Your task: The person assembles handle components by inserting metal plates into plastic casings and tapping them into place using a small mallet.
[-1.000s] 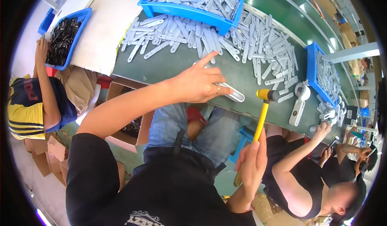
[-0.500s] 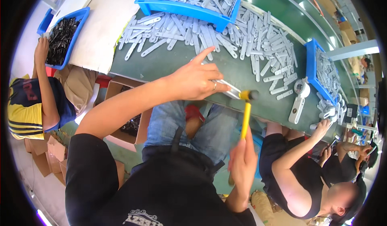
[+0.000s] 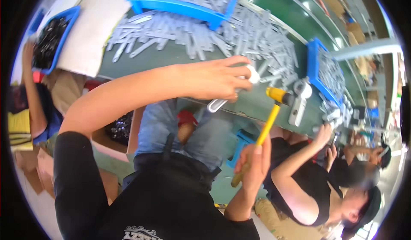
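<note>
My left hand [image 3: 222, 79] is closed over a pale, long-handled piece. Its white round end [image 3: 253, 74] shows past my fingertips, and its grey slotted handle [image 3: 217, 105] sticks out below my palm, over the table's near edge. In my right hand [image 3: 255, 163] is a mallet [image 3: 270, 119] with a yellow shaft, gripped low on its handle. The mallet's yellow and black head is raised just right of my left hand, apart from the piece. A similar round-headed white piece [image 3: 298, 107] lies on the table to the right.
Loose grey strips [image 3: 180, 32] cover the green table's [image 3: 141, 66] far side. Blue bins of strips stand behind [image 3: 175, 4] and at right [image 3: 314, 64]. Another blue bin [image 3: 67, 34] holds black parts. One co-worker [image 3: 295, 184] sits close at right, another [image 3: 32, 111] at left.
My left hand has turned over, its pointing finger now curled round the piece, whose round end has come into sight. The mallet head has shifted slightly right. The whole view has swung a little.
</note>
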A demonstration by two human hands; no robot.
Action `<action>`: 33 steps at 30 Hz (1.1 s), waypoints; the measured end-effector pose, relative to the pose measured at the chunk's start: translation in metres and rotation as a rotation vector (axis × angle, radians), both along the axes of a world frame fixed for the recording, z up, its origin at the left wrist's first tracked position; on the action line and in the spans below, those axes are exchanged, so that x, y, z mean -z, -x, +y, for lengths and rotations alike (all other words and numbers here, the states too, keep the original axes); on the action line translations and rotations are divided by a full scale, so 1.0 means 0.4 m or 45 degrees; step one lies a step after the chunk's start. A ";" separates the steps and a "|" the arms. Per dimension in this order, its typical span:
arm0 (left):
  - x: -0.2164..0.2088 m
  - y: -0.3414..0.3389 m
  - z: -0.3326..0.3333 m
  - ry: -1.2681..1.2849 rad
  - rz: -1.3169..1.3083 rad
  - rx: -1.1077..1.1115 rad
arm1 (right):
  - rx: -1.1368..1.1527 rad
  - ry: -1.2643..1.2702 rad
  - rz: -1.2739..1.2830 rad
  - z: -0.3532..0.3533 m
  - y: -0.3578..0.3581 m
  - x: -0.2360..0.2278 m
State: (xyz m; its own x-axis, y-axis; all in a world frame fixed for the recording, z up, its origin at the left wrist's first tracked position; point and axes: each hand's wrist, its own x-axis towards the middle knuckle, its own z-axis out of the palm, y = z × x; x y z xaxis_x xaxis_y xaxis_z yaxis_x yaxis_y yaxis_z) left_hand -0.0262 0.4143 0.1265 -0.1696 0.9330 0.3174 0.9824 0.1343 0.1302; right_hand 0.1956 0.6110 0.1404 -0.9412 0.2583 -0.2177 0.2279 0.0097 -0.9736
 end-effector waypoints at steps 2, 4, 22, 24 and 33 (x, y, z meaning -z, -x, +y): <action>0.007 0.004 -0.030 -0.053 -0.240 -0.068 | -0.047 0.001 0.031 -0.006 0.002 0.002; 0.055 -0.010 -0.067 -0.169 -0.192 -0.227 | -0.091 -0.112 0.049 -0.005 0.010 0.015; 0.187 -0.114 -0.109 -0.607 -0.286 -0.619 | -0.238 -0.623 -0.246 -0.064 0.069 -0.005; 0.181 -0.116 -0.111 -0.622 -0.256 -0.615 | -0.087 -0.407 -0.138 -0.069 0.026 -0.069; 0.165 -0.110 -0.093 -0.635 -0.295 -0.577 | 0.005 -0.853 0.132 -0.077 0.017 -0.016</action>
State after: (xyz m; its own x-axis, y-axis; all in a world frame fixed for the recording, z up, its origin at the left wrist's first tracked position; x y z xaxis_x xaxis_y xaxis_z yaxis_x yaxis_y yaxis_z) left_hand 0.0178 0.3769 0.0604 -0.6213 0.5075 0.5970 0.7835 0.3930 0.4813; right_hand 0.1889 0.5801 0.1470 -0.9474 0.3092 0.0822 0.1345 0.6180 -0.7746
